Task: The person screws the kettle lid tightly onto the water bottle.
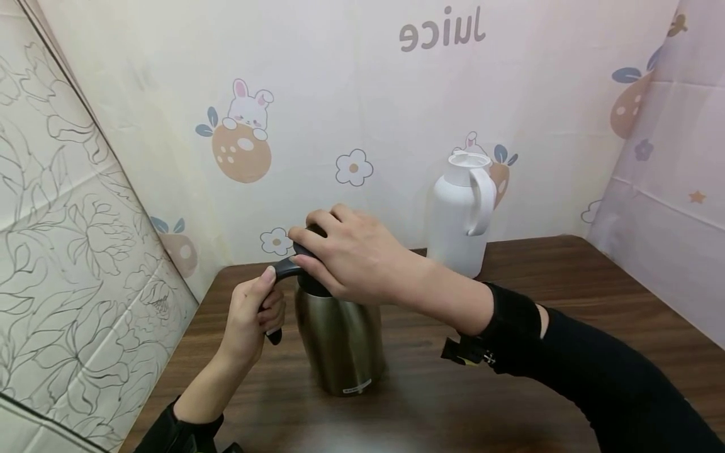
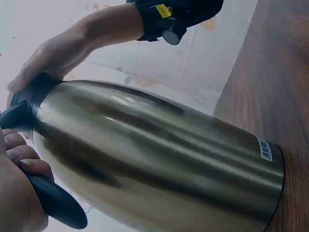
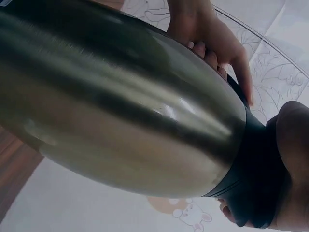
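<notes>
- Gold jug [image 1: 340, 346] stands upright on the bench [image 1: 430, 396].
- Left hand [image 1: 252, 308] clamps its black handle [image 1: 286, 268] at 10 o'clock.
- Right hand [image 1: 362, 255] clasps the black lid [image 1: 302, 250] from above, hiding much of it.
- At 1 o'clock, beyond the right forearm [image 1: 453, 296], stands a white jug [image 1: 455, 220].
- Printed curtain [image 1: 351, 94] at 12 o'clock; flower-patterned cloth [image 1: 85, 239] at 10.

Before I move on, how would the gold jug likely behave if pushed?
The gold jug is probably stiff, given its metallic body. Standing upright and tall, it would likely tip sooner than roll if pushed near the top. Its glossy sides may be slippery, so the black handle probably offers better grip.
</notes>
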